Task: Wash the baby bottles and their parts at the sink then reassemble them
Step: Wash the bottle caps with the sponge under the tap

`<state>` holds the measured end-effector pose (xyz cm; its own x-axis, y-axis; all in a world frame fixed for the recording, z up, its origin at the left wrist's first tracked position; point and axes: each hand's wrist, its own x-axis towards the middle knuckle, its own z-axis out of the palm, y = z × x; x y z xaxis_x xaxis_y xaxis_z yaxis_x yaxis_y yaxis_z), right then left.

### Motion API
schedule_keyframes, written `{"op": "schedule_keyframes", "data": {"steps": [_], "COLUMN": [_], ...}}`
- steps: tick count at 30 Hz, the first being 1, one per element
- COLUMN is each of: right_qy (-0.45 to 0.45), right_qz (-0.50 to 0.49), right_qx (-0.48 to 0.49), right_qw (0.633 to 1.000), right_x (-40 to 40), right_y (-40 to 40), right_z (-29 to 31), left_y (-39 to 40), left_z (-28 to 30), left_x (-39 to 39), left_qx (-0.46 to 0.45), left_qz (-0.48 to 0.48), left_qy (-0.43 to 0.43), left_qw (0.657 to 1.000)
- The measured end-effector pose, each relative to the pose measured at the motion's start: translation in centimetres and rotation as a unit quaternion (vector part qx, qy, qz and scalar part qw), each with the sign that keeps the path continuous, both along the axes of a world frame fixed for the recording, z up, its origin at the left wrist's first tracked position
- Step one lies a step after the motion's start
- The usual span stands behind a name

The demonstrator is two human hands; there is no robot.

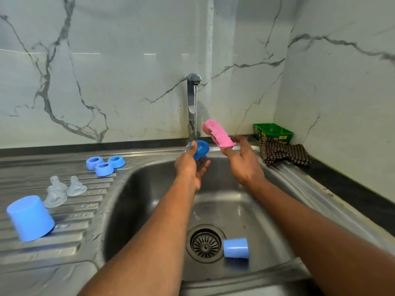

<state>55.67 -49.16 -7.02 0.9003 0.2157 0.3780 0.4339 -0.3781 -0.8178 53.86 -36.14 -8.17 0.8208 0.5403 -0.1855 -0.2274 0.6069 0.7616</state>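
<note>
My left hand (pixel 190 167) holds a blue bottle cap (pixel 201 149) under the running tap (pixel 193 97), its hollow side turned toward me. My right hand (pixel 241 162) grips a pink sponge (pixel 217 133) raised just right of the water stream. A second blue cap (pixel 236 248) lies on its side in the sink basin (pixel 149 189) beside the drain (pixel 205 243). On the left drainboard stand a third blue cap (pixel 30 217) upside down, three blue screw rings (pixel 104 164) and three clear teats (pixel 62 190).
A green plastic box (pixel 273 132) sits in the back right corner with a checked cloth (pixel 284 153) in front of it on the sink's edge. The dark countertop (pixel 352 189) runs along the right. Marble wall rises behind.
</note>
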Motion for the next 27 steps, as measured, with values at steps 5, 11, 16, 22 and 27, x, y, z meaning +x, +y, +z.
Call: {"op": "schedule_keyframes", "data": {"steps": [5, 11, 16, 22, 27], "right_qy": [-0.049, -0.137, -0.194, -0.168, -0.228], "right_qz": [0.040, 0.085, 0.090, 0.042, 0.098], "right_qx": [-0.050, -0.101, -0.135, -0.152, -0.154], "right_qw": [0.997, 0.982, 0.968, 0.973, 0.956], "right_x": [0.9, 1.2, 0.0, 0.2, -0.7], "right_y": [0.4, 0.8, 1.0, 1.4, 1.0], "right_z": [-1.9, -2.0, -1.5, -0.8, -0.5], "left_y": [-0.2, -0.2, -0.3, -0.5, 0.6], "left_z": [-0.3, -0.3, -1.2, -1.3, -1.1], "left_x": [0.1, 0.0, -0.1, -0.1, -0.3], "left_qx": [-0.001, 0.022, 0.033, 0.043, 0.036], "left_qz": [-0.023, -0.046, -0.064, -0.015, -0.006], "left_qy": [-0.044, -0.051, -0.047, -0.040, -0.045], "left_qw": [0.999, 0.997, 0.996, 0.998, 0.998]}}
